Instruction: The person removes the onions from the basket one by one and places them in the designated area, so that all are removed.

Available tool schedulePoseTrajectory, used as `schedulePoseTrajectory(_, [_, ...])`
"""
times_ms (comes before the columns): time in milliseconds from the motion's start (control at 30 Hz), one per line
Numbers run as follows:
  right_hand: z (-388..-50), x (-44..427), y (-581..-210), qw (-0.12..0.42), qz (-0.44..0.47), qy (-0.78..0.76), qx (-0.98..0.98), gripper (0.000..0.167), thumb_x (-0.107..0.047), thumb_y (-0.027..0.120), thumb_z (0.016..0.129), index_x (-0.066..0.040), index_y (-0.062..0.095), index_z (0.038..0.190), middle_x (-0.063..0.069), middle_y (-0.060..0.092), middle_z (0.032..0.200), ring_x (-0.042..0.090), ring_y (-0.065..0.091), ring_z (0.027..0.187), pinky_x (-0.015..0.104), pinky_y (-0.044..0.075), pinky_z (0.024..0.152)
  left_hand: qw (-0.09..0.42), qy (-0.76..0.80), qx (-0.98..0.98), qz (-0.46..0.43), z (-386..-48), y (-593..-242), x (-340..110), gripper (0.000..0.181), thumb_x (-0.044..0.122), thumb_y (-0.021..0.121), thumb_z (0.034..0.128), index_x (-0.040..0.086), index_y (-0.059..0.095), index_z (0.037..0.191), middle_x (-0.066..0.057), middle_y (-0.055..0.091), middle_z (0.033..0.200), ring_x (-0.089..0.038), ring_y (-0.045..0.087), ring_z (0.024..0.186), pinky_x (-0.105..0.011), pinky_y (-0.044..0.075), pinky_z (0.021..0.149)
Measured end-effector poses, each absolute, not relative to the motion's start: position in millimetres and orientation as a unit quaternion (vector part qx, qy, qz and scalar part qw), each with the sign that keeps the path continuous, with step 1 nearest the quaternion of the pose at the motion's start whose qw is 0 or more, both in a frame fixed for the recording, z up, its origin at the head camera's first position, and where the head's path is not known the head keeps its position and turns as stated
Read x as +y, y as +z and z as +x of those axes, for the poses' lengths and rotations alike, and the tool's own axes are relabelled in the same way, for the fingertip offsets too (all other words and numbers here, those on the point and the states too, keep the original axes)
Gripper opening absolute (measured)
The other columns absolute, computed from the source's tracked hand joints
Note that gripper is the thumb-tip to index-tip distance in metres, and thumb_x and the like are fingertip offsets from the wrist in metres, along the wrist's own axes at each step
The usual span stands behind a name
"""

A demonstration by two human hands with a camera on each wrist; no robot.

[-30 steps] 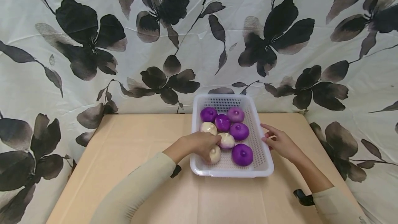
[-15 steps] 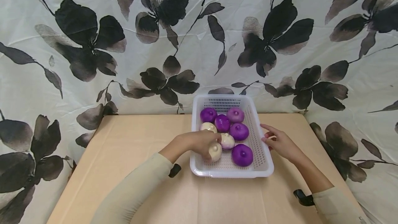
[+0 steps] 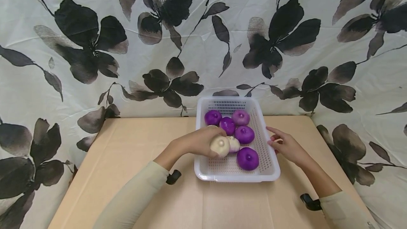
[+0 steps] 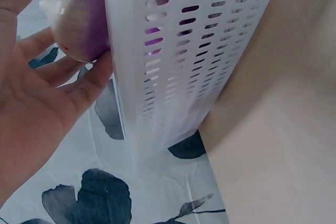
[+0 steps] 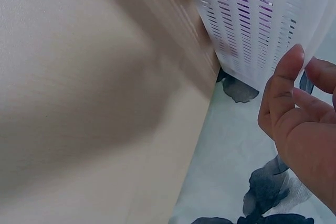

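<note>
My left hand (image 3: 203, 142) grips a pale onion (image 3: 220, 146) over the left part of a white plastic basket (image 3: 206, 176). In the left wrist view the onion (image 4: 79, 17) is cream with a purple side, beside the basket's slotted wall (image 4: 173, 40). Just behind it, a white and purple onion (image 3: 234, 144) is partly covered. Another pale onion (image 3: 212, 126) is mostly hidden by my hand. Several purple onions (image 3: 247, 158) lie in the basket. My right hand (image 3: 287, 147) holds the basket's right rim with fingertips and thumb; the right wrist view shows the bent fingers (image 5: 286, 87) there.
The basket stands on a light tan table (image 3: 152, 130), close to its back edge. A white cloth with dark flowers (image 3: 222, 27) hangs behind and at both sides. A dark wrist device (image 3: 310, 201) sits on the right forearm, another (image 3: 173, 177) on the left.
My left hand has lifted the pale onion from the basket's lower left, up and slightly right, so it now overlaps the white and purple one. My right hand and the basket stay put.
</note>
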State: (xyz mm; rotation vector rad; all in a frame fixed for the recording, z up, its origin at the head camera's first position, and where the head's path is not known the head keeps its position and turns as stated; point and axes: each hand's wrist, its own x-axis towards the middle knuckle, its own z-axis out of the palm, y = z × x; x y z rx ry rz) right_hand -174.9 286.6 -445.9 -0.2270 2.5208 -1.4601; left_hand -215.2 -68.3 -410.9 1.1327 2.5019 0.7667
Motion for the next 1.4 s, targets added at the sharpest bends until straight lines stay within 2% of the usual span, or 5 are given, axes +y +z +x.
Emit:
schedulePoseTrajectory(400, [-180, 290, -450, 0.104, -0.078, -0.489, 0.863, 0.061, -0.001, 0.058, 0.102, 0.005, 0.032, 0.158, 0.025, 0.056, 0.109, 0.024, 0.066, 0.088, 0.028, 0.062, 0.069, 0.080, 0.359, 0.862, 0.349, -211, -409, -87, 0.066, 0.029, 0.088, 0.0739, 0.021, 0.063, 0.135, 0.002, 0.063, 0.127, -0.013, 0.058, 0.110, -0.036, 0.054, 0.091])
schedulePoseTrajectory(633, [-178, 288, -449, 0.102, -0.083, -0.495, 0.859, 0.061, 0.000, 0.058, 0.102, 0.007, 0.032, 0.157, 0.024, 0.056, 0.109, 0.024, 0.066, 0.087, 0.029, 0.062, 0.068, 0.020, 0.402, 0.858, 0.320, -215, -412, -104, 0.068, 0.026, 0.090, 0.0721, 0.017, 0.063, 0.134, -0.001, 0.064, 0.130, -0.018, 0.060, 0.117, -0.041, 0.053, 0.099])
schedulePoseTrajectory(1033, [-178, 287, -449, 0.106, -0.082, -0.494, 0.859, 0.062, 0.000, 0.058, 0.102, 0.007, 0.031, 0.157, 0.024, 0.056, 0.109, 0.023, 0.065, 0.086, 0.028, 0.061, 0.066, -0.066, 0.435, 0.866, 0.237, -230, -431, -138, 0.071, 0.028, 0.093, 0.0717, 0.014, 0.062, 0.134, -0.004, 0.065, 0.127, -0.021, 0.063, 0.107, -0.038, 0.056, 0.089])
schedulePoseTrajectory(1233, [-177, 287, -448, 0.108, -0.082, -0.498, 0.857, 0.062, 0.001, 0.058, 0.102, 0.008, 0.031, 0.157, 0.024, 0.056, 0.108, 0.022, 0.065, 0.085, 0.028, 0.061, 0.066, -0.084, 0.441, 0.870, 0.202, -239, -445, -152, 0.072, 0.024, 0.092, 0.0740, 0.011, 0.061, 0.137, -0.009, 0.063, 0.137, -0.025, 0.063, 0.111, -0.040, 0.056, 0.087])
schedulePoseTrajectory(1400, [-178, 287, -448, 0.108, -0.082, -0.497, 0.857, 0.062, 0.000, 0.058, 0.102, 0.007, 0.030, 0.157, 0.024, 0.056, 0.108, 0.022, 0.065, 0.086, 0.028, 0.061, 0.066, -0.085, 0.450, 0.873, 0.170, -248, -456, -161, 0.072, 0.022, 0.091, 0.0751, 0.007, 0.060, 0.138, -0.013, 0.059, 0.144, -0.031, 0.061, 0.119, -0.047, 0.055, 0.093])
